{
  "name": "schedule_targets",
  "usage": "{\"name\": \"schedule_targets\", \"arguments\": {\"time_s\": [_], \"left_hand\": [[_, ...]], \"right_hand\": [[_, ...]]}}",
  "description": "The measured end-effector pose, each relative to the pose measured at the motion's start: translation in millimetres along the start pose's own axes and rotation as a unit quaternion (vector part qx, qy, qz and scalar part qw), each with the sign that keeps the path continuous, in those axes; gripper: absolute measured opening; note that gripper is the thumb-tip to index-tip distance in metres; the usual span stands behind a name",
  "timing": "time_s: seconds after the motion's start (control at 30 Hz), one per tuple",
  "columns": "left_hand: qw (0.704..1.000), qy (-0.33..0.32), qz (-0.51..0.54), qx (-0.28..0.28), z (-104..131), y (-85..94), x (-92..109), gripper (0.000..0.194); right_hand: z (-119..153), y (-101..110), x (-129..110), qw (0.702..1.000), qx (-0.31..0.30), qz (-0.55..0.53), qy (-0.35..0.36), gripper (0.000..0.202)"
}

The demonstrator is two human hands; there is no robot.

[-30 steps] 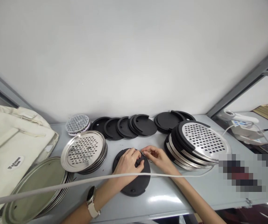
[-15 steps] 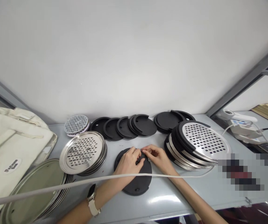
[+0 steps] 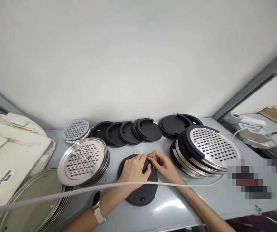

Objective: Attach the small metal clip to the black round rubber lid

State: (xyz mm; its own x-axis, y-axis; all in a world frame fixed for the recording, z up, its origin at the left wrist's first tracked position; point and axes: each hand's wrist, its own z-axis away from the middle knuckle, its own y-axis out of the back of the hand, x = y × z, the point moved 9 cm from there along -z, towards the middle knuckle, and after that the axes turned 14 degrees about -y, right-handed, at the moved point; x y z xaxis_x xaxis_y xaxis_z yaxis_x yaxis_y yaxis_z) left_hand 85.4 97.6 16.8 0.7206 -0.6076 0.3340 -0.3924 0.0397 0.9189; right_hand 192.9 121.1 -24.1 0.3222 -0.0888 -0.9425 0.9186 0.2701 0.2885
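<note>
A round black disc (image 3: 140,193) lies on the grey table in front of me. My left hand (image 3: 134,169) rests over its upper part, fingers curled and pressed on the disc near its upper right edge. Beside it, my right hand (image 3: 160,162) pinches a small metallic piece at that same edge, the fingertips of both hands nearly touching. What the left fingers hold, if anything, is hidden under them. A watch with a pale strap is on my left wrist.
Perforated metal discs (image 3: 82,161) are stacked at left, above green plates (image 3: 29,199) and a cream bag (image 3: 15,154). Black discs (image 3: 150,130) line the wall. Another perforated stack (image 3: 213,145) stands at right, near a white device (image 3: 249,129). A white cable (image 3: 80,189) crosses the view.
My left hand has flattened a little over the disc, its fingers still by the edge. My right hand is almost unmoved. The view has shifted slightly.
</note>
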Motion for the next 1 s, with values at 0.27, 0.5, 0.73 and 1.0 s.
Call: {"name": "schedule_targets", "arguments": {"time_s": [0.27,0.5,0.73,1.0], "left_hand": [[0.999,0.022,0.007,-0.026,-0.8,0.0,-1.0,0.011],[1.000,-0.004,0.012,-0.007,1.7,1.5,2.5,0.024],[1.000,-0.017,-0.004,-0.005,0.9,0.5,4.0,0.018],[0.999,-0.033,0.011,-0.003,-0.1,1.4,6.4,0.013]], "right_hand": [[-1.6,-2.8,-4.2,0.999,-0.030,-0.035,0.001,0.024],[7.2,2.3,-3.4,1.000,-0.002,-0.006,0.007,0.020],[5.9,3.8,2.6,0.999,0.004,-0.032,-0.013,0.026],[12.6,4.8,-9.4,0.994,0.047,0.100,0.010,0.024]]}}
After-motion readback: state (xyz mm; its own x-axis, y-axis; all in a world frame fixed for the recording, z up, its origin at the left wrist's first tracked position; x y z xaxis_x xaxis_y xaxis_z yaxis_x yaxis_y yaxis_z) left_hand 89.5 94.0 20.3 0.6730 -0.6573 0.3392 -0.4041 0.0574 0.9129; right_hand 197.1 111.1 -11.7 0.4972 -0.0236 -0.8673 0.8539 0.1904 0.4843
